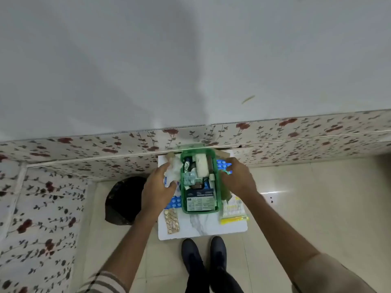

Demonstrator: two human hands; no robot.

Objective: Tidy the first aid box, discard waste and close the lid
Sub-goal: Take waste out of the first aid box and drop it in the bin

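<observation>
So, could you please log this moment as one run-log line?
box: green first aid box open, full | left hand: on white wrappers | right hand: beside box | black bin bag on floor

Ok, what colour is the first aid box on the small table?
Green, translucent plastic: the first aid box shows best in the head view, lying open between both hands.

Both bare forearms reach forward from the near edge, converging toward the middle. The left hand (pixel 157 187) lies palm down, fingers curled, its grip closed on something white and crumpled. The right hand (pixel 238 176) is also palm down, fingers bent and spread; whether it holds anything cannot be told. Two dark shoes (pixel 204 259) stand between the arms.
</observation>
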